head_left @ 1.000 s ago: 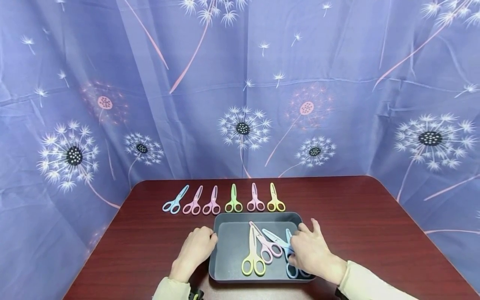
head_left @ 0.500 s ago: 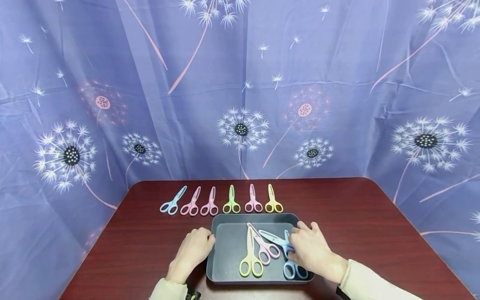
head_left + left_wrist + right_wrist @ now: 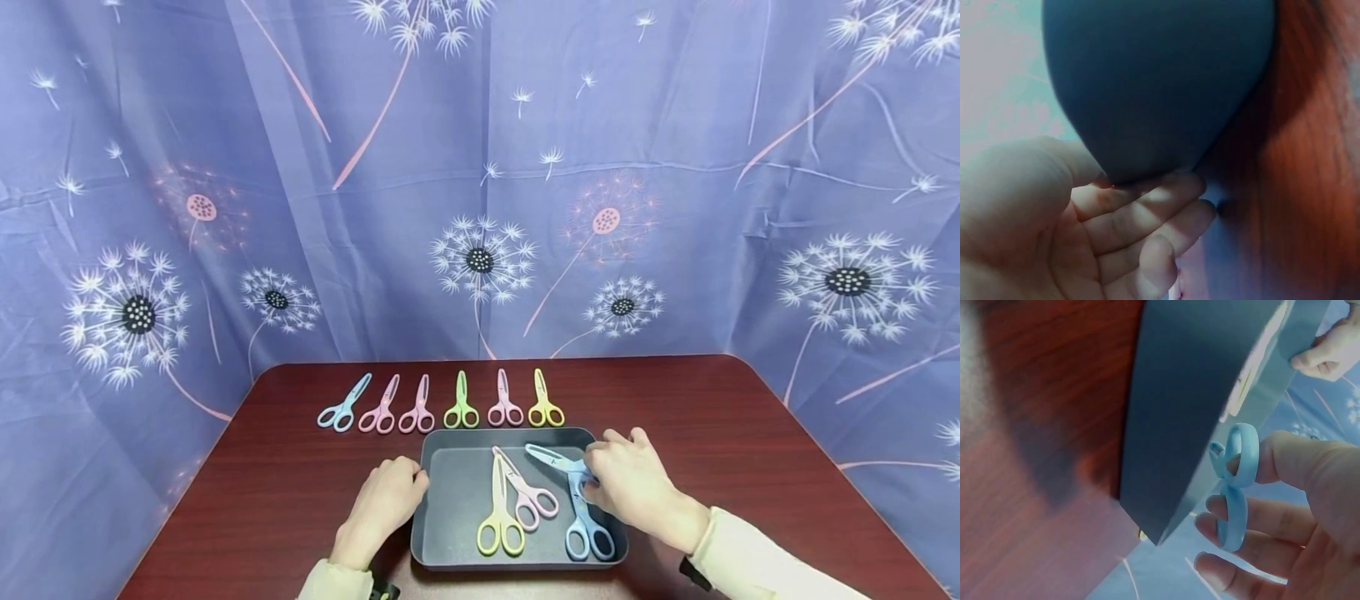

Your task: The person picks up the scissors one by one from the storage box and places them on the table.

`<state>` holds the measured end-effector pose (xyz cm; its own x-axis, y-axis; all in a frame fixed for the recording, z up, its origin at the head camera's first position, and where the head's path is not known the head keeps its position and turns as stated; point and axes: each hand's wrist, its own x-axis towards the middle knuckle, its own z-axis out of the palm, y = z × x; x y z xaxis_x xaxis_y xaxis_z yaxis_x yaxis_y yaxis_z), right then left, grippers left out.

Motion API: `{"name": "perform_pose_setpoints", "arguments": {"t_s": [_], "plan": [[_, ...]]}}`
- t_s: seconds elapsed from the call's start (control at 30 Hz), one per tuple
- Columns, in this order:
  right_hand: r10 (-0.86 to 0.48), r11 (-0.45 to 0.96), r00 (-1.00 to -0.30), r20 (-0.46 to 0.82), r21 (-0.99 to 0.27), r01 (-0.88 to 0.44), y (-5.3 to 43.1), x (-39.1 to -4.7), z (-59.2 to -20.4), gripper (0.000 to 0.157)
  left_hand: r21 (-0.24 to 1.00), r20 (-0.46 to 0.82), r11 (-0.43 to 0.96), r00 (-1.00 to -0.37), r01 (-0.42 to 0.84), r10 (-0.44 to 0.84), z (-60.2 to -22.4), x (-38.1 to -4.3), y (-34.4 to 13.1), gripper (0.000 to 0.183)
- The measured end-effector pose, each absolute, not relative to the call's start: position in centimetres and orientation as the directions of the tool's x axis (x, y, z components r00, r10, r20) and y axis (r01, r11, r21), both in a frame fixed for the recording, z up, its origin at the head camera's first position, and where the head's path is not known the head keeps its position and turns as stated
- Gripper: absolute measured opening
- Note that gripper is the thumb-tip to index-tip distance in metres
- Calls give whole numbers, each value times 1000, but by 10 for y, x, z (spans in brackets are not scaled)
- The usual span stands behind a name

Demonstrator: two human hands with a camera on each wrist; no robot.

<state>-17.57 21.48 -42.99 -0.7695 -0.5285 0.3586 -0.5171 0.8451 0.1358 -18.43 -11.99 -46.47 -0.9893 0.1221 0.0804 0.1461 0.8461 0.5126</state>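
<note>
In the head view my right hand [image 3: 637,483] grips light blue scissors [image 3: 550,457] over the right side of a dark grey tray [image 3: 453,546]. Their blades point left; the right wrist view shows thumb and fingers at the handle loops [image 3: 1246,455]. A second pair of blue scissors [image 3: 590,542] lies in the tray below that hand, its upper part partly covered. Pale yellow scissors [image 3: 501,533] and pink scissors [image 3: 536,506] lie there too, their tips close together. My left hand [image 3: 382,508] holds the tray's left edge, its fingers at the wall in the left wrist view.
Behind the tray, a row of scissors stands on the dark red table [image 3: 750,450]: blue [image 3: 345,404], several pink [image 3: 380,406], green [image 3: 461,402] and yellow [image 3: 545,400]. A patterned blue curtain [image 3: 390,275] hangs past the table's far edge.
My right hand has moved slightly right and upward, shifting the light blue scissors with it. More of the blue pair beneath now shows. My left hand stays at the tray's edge.
</note>
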Motion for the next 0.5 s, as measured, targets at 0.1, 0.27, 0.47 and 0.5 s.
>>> {"name": "perform_pose_setpoints", "arguments": {"t_s": [0.1,0.27,0.47,0.5], "plan": [[-520,849,-767,376,131,-512,216,-178,-425,24,509,83,848,-989,147,121,-464,-184,-121,34],[-493,861,-764,415,111,-496,221,-188,-419,28,509,81,848,-989,145,121,-465,-184,-121,33],[-392,902,-821,416,-1,-431,235,-206,-413,29,514,64,847,-991,137,122,-467,-186,-122,33],[-371,909,-829,419,-16,-415,238,-208,-413,29,513,62,847,-990,139,124,-467,-186,-122,33]]}}
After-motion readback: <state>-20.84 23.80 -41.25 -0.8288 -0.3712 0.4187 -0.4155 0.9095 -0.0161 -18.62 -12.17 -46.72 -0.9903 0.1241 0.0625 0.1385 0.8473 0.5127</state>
